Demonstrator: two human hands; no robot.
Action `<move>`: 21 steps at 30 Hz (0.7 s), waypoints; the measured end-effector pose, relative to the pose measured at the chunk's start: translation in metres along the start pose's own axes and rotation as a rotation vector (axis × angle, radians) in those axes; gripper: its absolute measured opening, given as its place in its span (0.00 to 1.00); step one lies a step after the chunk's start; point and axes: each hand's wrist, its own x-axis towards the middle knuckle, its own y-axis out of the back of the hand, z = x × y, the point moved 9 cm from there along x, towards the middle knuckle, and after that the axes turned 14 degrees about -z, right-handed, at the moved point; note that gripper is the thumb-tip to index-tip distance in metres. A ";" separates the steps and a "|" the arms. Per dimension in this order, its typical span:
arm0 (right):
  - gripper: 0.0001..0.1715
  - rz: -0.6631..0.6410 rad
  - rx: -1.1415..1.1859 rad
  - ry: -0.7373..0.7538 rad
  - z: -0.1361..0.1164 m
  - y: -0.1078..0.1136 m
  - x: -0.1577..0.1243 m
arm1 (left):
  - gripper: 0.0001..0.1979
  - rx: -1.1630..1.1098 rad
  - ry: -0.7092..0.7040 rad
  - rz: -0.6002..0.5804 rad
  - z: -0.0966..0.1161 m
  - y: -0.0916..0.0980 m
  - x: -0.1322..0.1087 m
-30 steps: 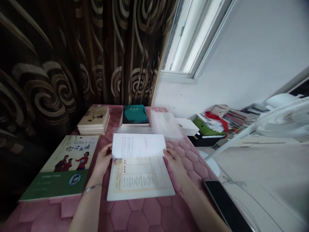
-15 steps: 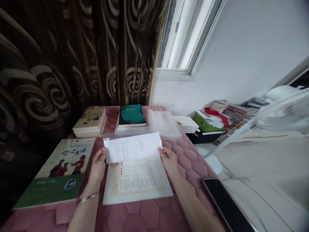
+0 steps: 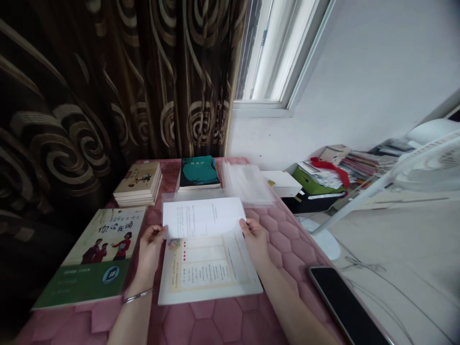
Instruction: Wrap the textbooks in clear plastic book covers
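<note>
Less slanted than half a second ago, the white printed page [image 3: 203,218] now runs nearly level beyond the colour-bordered page [image 3: 206,268] on the pink surface [image 3: 201,328]; the left hand [image 3: 150,242] pinches the white one's left edge, the right hand [image 3: 256,235] its right; a phone [image 3: 347,306] lies nearby.

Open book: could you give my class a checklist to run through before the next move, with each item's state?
1. Left hand on the left edge of the open book: ok.
2. Right hand on its right edge: ok.
3. Phone apart from the open book: ok.
4. Space to the left free: not ok, a large book lies there.
5. Number of clear plastic sheets: cannot tell, they overlap.
</note>
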 end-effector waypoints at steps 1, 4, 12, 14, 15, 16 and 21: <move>0.24 0.011 -0.007 0.007 0.000 0.000 -0.001 | 0.17 0.012 -0.005 -0.001 0.000 0.000 0.000; 0.25 0.045 -0.041 0.032 -0.003 0.002 -0.003 | 0.16 0.044 -0.035 0.012 0.000 0.000 -0.001; 0.26 0.064 -0.056 0.071 -0.006 0.006 -0.002 | 0.14 0.195 -0.063 0.149 0.002 0.001 -0.002; 0.25 0.063 -0.048 0.078 -0.006 0.006 -0.001 | 0.16 0.117 -0.056 0.182 -0.001 0.003 -0.002; 0.25 0.064 -0.039 0.080 -0.005 0.006 -0.001 | 0.18 0.048 -0.042 0.182 -0.004 0.003 -0.001; 0.24 0.067 -0.026 0.080 -0.003 0.006 0.000 | 0.20 -0.027 -0.022 0.155 -0.006 0.001 0.000; 0.24 0.056 0.144 0.043 0.009 0.004 0.005 | 0.20 -0.150 0.038 -0.128 -0.006 -0.026 0.005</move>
